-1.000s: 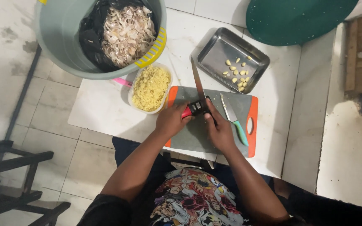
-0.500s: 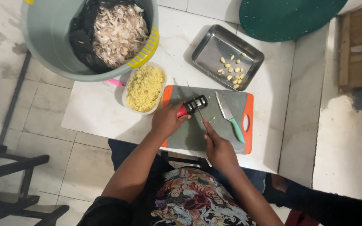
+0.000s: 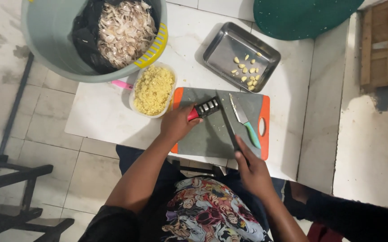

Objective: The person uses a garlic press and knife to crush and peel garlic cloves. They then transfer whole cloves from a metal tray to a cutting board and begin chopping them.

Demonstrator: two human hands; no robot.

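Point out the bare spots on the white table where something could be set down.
White table is bare left of the plastic tub of yellow mince, between steel tray and grey bin, and right of the orange-edged cutting board. The board itself is crowded: sharpener, two knives, both hands.

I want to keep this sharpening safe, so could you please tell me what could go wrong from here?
1. The left hand pins the sharpener close to where the knife passes, so a slip could cut it.
2. A second knife lies loose on the board beside the right hand and could be knocked.
3. The board's near edge reaches the table edge, so it might tip.
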